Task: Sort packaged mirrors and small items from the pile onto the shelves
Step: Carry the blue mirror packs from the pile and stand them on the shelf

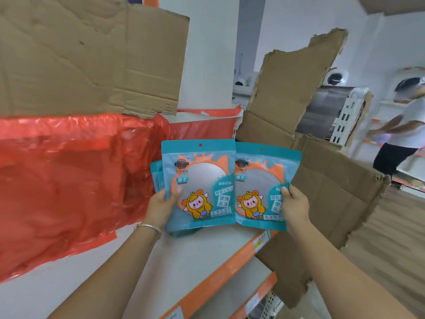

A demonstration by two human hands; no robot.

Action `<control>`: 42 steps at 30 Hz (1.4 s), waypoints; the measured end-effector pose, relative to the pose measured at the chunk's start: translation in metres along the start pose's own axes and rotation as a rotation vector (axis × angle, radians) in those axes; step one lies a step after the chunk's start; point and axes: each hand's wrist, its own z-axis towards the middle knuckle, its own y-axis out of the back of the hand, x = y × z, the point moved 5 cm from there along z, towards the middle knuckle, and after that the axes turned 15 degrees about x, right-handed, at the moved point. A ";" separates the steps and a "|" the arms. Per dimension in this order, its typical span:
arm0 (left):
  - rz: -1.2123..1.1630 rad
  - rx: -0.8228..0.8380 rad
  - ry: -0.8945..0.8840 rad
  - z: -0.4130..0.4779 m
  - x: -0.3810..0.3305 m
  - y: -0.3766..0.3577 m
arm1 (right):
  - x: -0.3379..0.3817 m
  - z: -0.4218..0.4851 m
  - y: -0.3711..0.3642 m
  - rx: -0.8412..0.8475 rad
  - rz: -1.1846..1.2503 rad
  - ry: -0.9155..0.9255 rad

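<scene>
My left hand [162, 207] grips a small stack of teal mirror packets [200, 178], each showing a round orange-rimmed mirror and a yellow cartoon figure. The stack stands upright over the white shelf [184, 261]; more packets peek out behind its left edge. My right hand [294, 203] pinches the right edge of a single matching mirror packet [259, 180], held upright just right of the stack, the two touching side by side. A silver bangle [149, 227] circles my left wrist.
Red plastic sheeting [69, 180] covers the shelf to the left. Torn cardboard sheets [80, 54] lean above it and at the shelf's right end [322, 169]. Lower shelves have orange edges [218, 277]. A person [404, 134] stands at the far right on the wooden floor.
</scene>
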 end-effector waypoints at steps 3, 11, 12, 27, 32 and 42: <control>-0.017 -0.032 0.012 0.015 0.002 -0.004 | -0.004 0.029 -0.006 0.026 0.009 0.000; 0.014 -0.126 0.006 0.036 0.015 0.000 | -0.021 0.092 -0.016 0.132 0.018 -0.015; 0.011 -0.144 0.003 0.035 0.017 0.000 | -0.024 0.098 -0.019 0.150 0.018 -0.015; 0.090 -0.537 0.077 0.016 0.077 -0.015 | -0.075 0.195 -0.069 0.511 -0.174 -0.059; 0.180 -0.636 0.132 0.009 0.098 -0.021 | -0.087 0.213 -0.076 0.552 -0.187 -0.067; 0.660 -0.827 0.221 0.012 0.089 -0.021 | -0.088 0.232 -0.085 0.535 -0.359 0.044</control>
